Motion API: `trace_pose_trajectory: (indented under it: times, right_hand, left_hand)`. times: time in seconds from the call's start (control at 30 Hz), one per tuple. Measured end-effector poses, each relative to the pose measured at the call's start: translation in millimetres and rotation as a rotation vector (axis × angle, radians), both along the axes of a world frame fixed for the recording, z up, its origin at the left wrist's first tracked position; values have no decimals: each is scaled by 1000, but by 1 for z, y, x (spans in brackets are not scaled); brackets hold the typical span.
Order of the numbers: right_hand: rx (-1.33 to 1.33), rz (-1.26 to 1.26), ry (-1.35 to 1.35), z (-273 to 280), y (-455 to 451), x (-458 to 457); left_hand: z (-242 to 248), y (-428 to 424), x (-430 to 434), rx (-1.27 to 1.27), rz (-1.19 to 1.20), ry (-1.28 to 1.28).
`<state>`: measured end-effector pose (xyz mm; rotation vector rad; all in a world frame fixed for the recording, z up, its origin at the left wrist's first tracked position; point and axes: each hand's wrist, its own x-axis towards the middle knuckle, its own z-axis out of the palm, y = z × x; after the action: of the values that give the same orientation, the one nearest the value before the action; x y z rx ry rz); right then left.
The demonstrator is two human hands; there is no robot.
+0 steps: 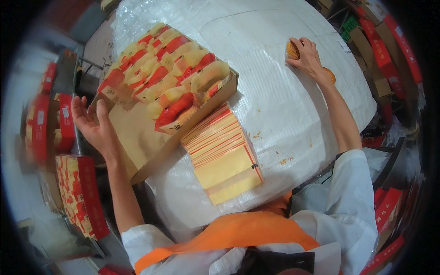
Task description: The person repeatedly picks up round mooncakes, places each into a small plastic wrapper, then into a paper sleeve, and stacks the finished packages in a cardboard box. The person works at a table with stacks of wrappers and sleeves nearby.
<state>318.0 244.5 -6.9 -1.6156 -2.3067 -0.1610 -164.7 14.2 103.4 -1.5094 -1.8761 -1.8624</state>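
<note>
On the right of the covered table, my right hand (305, 56) grips a round golden-brown pastry (293, 51) between thumb and fingers. A second pastry (329, 75) lies partly hidden behind my right wrist. My left hand (90, 120) is raised by the near left side of a cardboard box (137, 134), fingers apart and nothing in it. Rows of pastries in red and yellow paper sleeves (165, 65) fill much of the box, and its near left part shows bare cardboard. A fanned stack of flat paper sleeves (227, 158) lies against the box's near side.
White woven plastic sheeting (275, 103) covers the table, with crumbs (285, 161) on it. Red boxes of wrapped goods (74, 192) stand on a rack at the left. More red boxes (381, 51) line the right side, near a green crate (350, 25).
</note>
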Motion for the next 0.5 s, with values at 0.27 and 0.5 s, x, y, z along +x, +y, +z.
trace_pose_trajectory:
  times: [0.27,0.5]
  right_hand:
    - [-294,110,548,27,-123,-18]
    - [-1316,332,1590,60,-290,-66]
  left_hand:
    - [-20,-83,136,-114,-410,62]
    - [-65,-126,236,-497,-818,-689]
